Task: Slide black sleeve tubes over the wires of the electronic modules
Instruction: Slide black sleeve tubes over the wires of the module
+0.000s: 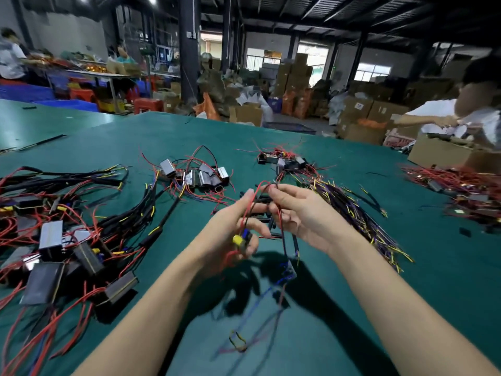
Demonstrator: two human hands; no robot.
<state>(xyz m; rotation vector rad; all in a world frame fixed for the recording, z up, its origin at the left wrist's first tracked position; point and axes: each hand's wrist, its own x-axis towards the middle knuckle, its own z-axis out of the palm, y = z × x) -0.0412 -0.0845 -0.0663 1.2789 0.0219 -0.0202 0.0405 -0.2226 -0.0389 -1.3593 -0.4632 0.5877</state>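
Head view shows both hands raised over the green desk (339, 267), close together. The left hand (238, 226) curls round a small module (240, 239) with yellow and blue parts; the right hand (298, 213) pinches the looped red wire (261, 185) near its top. The risk, I judge: thin, springy leads may splay or snag neighbouring strands, so a black sleeve tube (272, 225), one of several lying just beyond the hands, jams at the tip. The wire is thin, red and limp, its lower lengths dangling blurred toward the near edge.
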